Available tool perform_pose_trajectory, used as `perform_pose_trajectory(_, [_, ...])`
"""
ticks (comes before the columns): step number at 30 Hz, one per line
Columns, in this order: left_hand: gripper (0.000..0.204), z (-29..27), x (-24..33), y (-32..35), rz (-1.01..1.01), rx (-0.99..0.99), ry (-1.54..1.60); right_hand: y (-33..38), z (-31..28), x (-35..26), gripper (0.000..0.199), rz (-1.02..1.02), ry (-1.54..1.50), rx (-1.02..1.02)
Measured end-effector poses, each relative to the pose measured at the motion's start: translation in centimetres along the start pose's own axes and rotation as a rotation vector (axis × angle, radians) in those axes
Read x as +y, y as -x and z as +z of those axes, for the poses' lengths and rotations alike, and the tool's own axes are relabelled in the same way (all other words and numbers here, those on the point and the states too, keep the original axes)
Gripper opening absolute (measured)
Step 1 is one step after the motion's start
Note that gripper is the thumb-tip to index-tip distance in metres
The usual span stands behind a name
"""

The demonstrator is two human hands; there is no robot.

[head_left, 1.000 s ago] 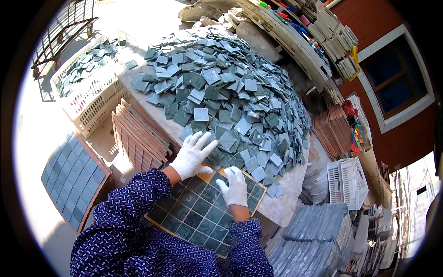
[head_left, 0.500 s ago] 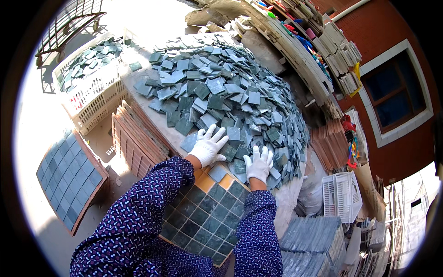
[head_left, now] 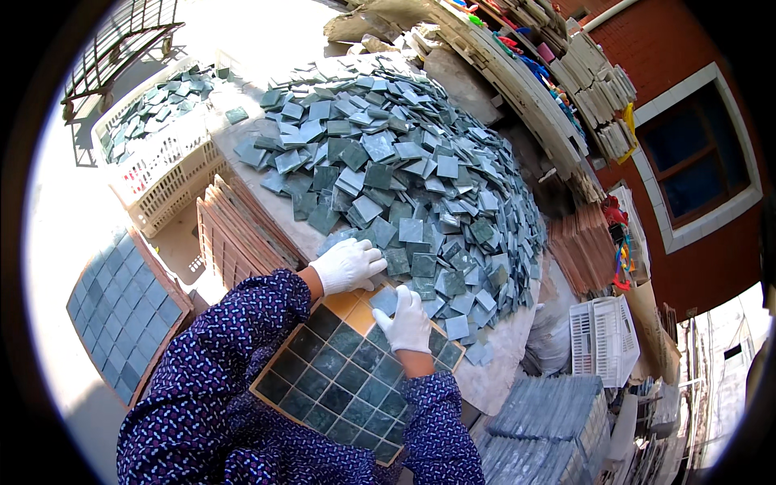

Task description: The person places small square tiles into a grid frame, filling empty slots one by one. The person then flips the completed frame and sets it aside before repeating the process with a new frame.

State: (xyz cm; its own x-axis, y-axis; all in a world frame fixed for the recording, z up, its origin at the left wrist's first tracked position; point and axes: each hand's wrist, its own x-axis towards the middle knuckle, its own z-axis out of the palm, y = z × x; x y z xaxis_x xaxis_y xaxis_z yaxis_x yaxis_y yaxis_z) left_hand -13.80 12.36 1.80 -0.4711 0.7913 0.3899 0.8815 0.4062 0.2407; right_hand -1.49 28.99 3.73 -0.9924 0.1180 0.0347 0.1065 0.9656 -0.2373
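A wooden-edged tray (head_left: 314, 423) lies in front of me, with dark green square tiles (head_left: 345, 360) set in a grid. Bare yellow wood (head_left: 361, 317) shows along its far end, where one loose grey tile (head_left: 385, 301) rests. My left hand (head_left: 349, 265), in a white glove, is between this end and the tile pile, fingers curled down; anything under them is hidden. My right hand (head_left: 406, 322), gloved too, reaches over the far right part of the tray. Its thumb and forefinger are apart beside the loose grey tile.
A large heap of loose green-grey tiles (head_left: 380, 174) covers the table (head_left: 503, 356) ahead. At left are a cream crate (head_left: 174, 182) of tiles, stacked brown trays (head_left: 234, 234) and a filled tile panel (head_left: 125, 303). White baskets (head_left: 602, 343) and stacked tile sheets (head_left: 546, 416) stand at right.
Both hands have drawn back from the heap toward the tray. My left fingers went from spread to curled. My right hand moved left over the tray, which has shifted slightly left.
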Motion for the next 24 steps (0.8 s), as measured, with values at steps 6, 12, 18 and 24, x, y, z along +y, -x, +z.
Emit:
perform_pose_trajectory(6, [0.021, -1.0, -0.4, -1.0, 0.084, 0.054, 0.025, -0.2, -0.2, 6.0, 0.028, 0.183, -0.505, 0.051])
perform_pose_trajectory(12, [0.019, -1.4, 2.4, 0.6, -0.149, -0.328, 0.397, 0.0, 0.8, 8.7, 0.027, 0.074, -0.46, 0.1])
perform_pose_trajectory(18, [0.017, 0.2, 3.9, 3.5, -0.193, -0.125, 0.417, 0.7, -0.8, 5.4, 0.022, -0.199, -0.2, 0.357])
perform_pose_trajectory(24, [0.042, 0.3, 6.9, 5.5, -0.216, -0.072, 0.277, 3.5, -0.4, 3.8, 0.028, -0.209, -0.141, 0.192])
